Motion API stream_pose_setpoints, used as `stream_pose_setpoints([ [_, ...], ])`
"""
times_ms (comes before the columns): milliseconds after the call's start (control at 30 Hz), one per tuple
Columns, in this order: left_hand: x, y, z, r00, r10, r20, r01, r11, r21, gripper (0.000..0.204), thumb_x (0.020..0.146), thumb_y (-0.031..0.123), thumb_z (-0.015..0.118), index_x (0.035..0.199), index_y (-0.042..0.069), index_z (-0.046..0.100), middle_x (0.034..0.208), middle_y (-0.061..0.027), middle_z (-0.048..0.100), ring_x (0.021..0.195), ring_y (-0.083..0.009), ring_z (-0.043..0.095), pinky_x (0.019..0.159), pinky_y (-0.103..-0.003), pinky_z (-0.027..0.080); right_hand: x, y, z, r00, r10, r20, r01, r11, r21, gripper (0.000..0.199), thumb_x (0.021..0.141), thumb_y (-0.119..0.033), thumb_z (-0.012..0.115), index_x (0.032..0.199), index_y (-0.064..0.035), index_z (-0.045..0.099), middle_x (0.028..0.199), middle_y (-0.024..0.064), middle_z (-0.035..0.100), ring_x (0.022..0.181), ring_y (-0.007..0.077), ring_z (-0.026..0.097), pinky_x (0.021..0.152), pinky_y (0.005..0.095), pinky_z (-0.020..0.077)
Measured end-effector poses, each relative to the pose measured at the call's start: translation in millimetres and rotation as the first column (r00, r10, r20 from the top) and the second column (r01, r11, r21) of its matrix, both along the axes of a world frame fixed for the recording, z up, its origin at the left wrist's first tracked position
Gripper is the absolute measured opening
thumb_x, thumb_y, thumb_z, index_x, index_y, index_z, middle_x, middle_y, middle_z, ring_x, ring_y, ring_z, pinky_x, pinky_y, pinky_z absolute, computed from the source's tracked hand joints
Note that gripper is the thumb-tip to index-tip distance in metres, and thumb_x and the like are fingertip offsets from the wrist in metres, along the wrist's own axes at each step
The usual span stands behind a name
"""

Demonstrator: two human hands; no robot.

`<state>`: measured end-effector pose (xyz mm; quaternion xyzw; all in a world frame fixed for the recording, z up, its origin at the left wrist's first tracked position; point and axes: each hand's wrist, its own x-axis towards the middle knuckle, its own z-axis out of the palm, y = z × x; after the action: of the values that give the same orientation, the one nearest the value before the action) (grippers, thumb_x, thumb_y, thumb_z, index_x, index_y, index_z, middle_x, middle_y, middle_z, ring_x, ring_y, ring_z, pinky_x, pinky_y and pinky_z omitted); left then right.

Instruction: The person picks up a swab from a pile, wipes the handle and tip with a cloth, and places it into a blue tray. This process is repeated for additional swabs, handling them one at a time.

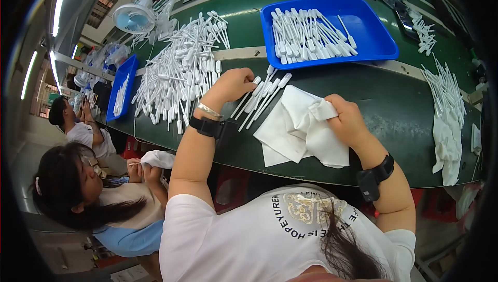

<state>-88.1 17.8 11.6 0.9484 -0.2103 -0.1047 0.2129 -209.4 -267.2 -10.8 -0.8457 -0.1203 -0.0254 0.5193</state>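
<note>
My right hand (346,120) grips a bunched white cloth (295,126) whose folds spread over the near edge of the green bench. To its left, my left hand (233,85) curls its fingers at the bulb end of a white plastic dropper (255,81). Several more droppers (270,98) lie side by side on the bench between this hand and the cloth, bulbs pointing away from me. Part of the left fingers is hidden behind the back of the hand.
A large heap of droppers (179,69) lies at the left. A blue tray (371,28) holding more stands ahead. Further droppers (443,92) and a white cloth (447,147) lie at the right. A co-worker (88,194) sits at my left, holding a white cloth (157,159).
</note>
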Motion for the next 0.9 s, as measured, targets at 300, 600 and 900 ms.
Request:
stream_pose_setpoints([
  [300, -21.3, 5.2, 27.9, 0.983, 0.127, -0.129, -0.165, 0.924, -0.346, 0.02, 0.079, 0.015, 0.058, 0.093, 0.0, 0.056, 0.076, -0.0132, 0.061, 0.07, -0.0249, 0.059, 0.063, -0.031, 0.046, -1.8, 0.5, 6.8, 1.0, -0.01, 0.008, 0.009, 0.996, 0.084, 0.016, 0.078, -0.004, 0.051, 0.092, -0.0033, 0.056, 0.08, 0.01, 0.062, 0.073, 0.0201, 0.061, 0.067, 0.0278, 0.0456],
  [600, -88.9, -79.1, 28.1, 0.968, -0.253, 0.006, 0.241, 0.915, -0.323, 0.02, 0.083, 0.012, 0.053, 0.1, 0.001, 0.053, 0.08, -0.0115, 0.06, 0.074, -0.0231, 0.06, 0.063, -0.033, 0.046, -0.9, 0.3, 10.5, 0.995, 0.026, -0.097, -0.007, 0.981, 0.195, 0.016, 0.077, -0.004, 0.052, 0.092, -0.0034, 0.056, 0.081, 0.0108, 0.062, 0.074, 0.0224, 0.061, 0.066, 0.0288, 0.0458],
  [900, -75.1, -92.0, 37.6, 0.913, -0.398, -0.086, 0.35, 0.875, -0.335, 0.016, 0.081, 0.01, 0.055, 0.094, 0.0, 0.057, 0.076, -0.0112, 0.061, 0.066, -0.0202, 0.059, 0.061, -0.029, 0.046, -0.8, -3.6, 11.0, 0.986, 0.161, 0.031, -0.162, 0.986, 0.035, 0.017, 0.075, -0.011, 0.06, 0.088, -0.0033, 0.054, 0.08, 0.0176, 0.059, 0.074, 0.0349, 0.057, 0.063, 0.0353, 0.0458],
])
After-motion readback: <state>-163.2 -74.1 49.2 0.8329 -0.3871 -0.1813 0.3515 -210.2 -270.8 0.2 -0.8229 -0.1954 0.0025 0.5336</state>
